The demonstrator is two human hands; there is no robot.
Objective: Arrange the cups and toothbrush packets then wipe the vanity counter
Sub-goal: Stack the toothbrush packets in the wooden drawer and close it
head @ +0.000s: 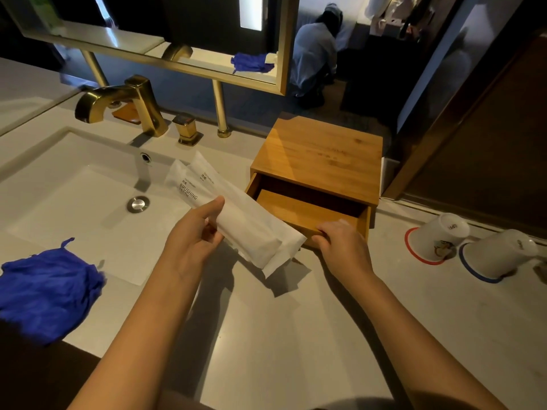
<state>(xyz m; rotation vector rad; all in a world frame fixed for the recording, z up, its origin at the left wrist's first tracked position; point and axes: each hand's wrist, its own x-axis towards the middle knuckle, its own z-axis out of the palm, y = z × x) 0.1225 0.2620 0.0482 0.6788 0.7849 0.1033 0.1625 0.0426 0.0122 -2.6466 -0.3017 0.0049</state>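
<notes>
**Drawer drawn out, packets held above the counter**

While the drawer (307,216) of the wooden box (322,156) at frame centre stands pulled out, nothing can be seen inside it. Its front edge is gripped by the curled fingers of the right hand (340,247). Two white toothbrush packets (236,211) are clasped by the left hand (192,235), slanted over the counter (296,335) beside the sink (88,202). Two inverted cups (470,247) are set at right; a blue cloth (47,288) is bunched at lower left.
</notes>
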